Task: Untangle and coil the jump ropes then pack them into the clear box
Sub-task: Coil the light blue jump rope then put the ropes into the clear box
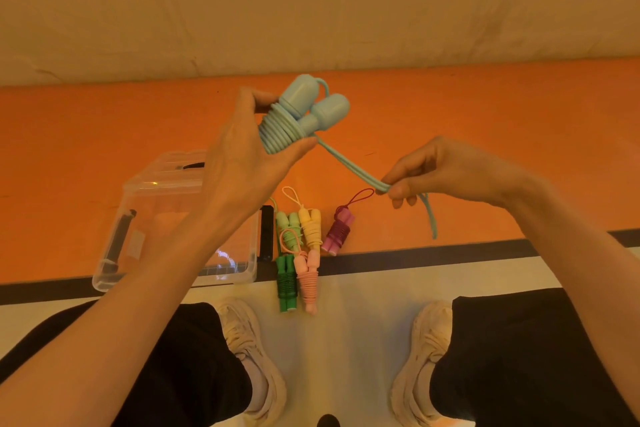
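Seen from above, nearest the viewer, two legs in dark trousers end in pale shoes [254, 354] on a white floor [349, 329]; between the feet, a little farther out, lie a dark green coiled rope [286, 284] and a pink coiled rope [309, 282], side by side and touching; just beyond them, on an orange floor strip [450, 107], sit a light green coiled rope [288, 224], a yellow coiled rope [310, 226] pressed against it, and a purple coiled rope [337, 230] slightly apart to the right; to the left of this cluster stands the clear box [121, 253], open, its lid [162, 168] apparently lying just behind it, though clear plastic makes the edges hard to read. Raised above all this, the left hand [242, 156] grips the blue jump rope [298, 114] by its two handles, fingers and thumb curled round the cord wound about them; a doubled length of blue cord runs down and right to the right hand [433, 172], which pinches it between thumb and fingertips, the loose end dangling below; farthest back rises a beige wall [311, 0].
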Available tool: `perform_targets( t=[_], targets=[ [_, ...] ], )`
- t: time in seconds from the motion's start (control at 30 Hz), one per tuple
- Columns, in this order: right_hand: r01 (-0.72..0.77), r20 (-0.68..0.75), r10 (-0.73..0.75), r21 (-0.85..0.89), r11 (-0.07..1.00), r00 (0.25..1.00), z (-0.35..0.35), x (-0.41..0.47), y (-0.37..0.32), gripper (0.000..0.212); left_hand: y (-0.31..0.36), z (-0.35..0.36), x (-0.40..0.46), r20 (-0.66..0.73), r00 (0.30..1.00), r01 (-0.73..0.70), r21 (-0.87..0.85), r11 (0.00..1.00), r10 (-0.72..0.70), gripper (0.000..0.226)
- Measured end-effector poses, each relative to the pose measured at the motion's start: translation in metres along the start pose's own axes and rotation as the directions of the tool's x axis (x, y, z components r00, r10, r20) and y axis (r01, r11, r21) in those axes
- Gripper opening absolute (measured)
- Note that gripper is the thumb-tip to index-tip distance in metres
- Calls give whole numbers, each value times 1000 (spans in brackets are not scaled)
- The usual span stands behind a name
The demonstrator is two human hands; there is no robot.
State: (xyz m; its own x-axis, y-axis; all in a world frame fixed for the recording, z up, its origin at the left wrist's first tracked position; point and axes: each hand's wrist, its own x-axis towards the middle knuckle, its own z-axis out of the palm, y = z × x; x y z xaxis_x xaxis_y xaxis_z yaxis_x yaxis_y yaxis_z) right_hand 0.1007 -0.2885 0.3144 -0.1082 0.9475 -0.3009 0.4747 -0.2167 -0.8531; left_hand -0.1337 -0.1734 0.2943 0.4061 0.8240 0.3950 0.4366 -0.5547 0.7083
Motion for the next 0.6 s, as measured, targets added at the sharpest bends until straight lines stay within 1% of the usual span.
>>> perform_targets(
  t=[0.07, 0.17, 0.23, 0.37, 0.5, 0.6],
  targets=[
    [19, 28, -20, 49, 999, 999, -1, -6, -3, 13, 0, 3, -2, 25, 999, -38, 96, 995, 36, 57],
    [39, 45, -43, 98, 994, 998, -2, -10, -6, 16, 1, 6, -4, 68, 991, -128, 194, 973, 117, 59],
    [55, 54, -63, 135, 989, 997, 0, -9, -8, 16, 3, 9, -3, 100, 982, -180, 246, 952, 160, 60],
    [101, 91, -122, 205, 973, 988, 5, -6, -14, 14, 7, 14, -3, 128, 970, -239, 330, 913, 207, 58],
    [131, 153, -171, 243, 961, 973, 13, -2, -20, 15, 10, 17, -7, 146, 965, -255, 358, 898, 216, 58],
    [148, 137, -194, 290, 946, 971, 16, 2, -22, 15, 11, 16, -9, 142, 964, -261, 348, 900, 224, 61]
  ],
)
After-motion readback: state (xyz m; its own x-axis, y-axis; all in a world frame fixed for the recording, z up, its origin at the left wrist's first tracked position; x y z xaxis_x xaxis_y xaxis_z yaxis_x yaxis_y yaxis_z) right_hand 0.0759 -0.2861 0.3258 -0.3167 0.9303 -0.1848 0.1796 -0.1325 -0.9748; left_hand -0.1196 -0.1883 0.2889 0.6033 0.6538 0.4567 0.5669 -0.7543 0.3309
